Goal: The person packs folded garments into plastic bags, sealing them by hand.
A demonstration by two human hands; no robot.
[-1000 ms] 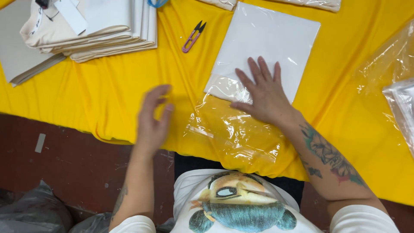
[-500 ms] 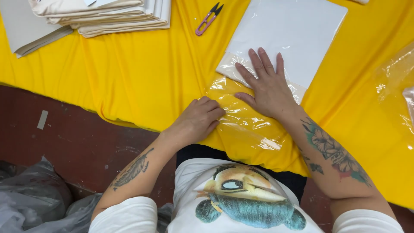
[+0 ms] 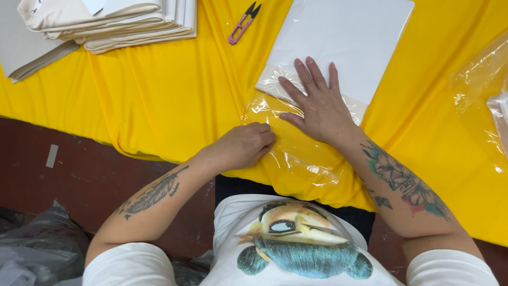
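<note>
Your right hand lay flat with fingers spread wide across a clear plastic bag, pressing it onto the yellow cloth that covered the work surface, while your left hand was curled narrow at the bag's near left edge, fingertips pinching or tucking the film; whether it actually gripped the plastic could not be told. The bag held a flat white folded piece, which reached away from your right fingertips toward the far side of the cloth; only its near end sat under the film beneath your right palm, and the bag's loose, crinkled open end spilled back toward your body between the two hands. Beyond your left hand, a little to the left of the white piece and apart from it, a pair of pink-handled thread snips rested on the cloth with its dark blades pointing away from you. Farther off to the left of your left hand stood a stack of folded cream fabric, partly cut off by the frame, with nothing lying between it and your hands. To the right of your right hand, well apart, more clear plastic bags lay crumpled at the edge of view. Below your left forearm the cloth hung over a dark red surface, and grey plastic sacks sat near your left elbow.
</note>
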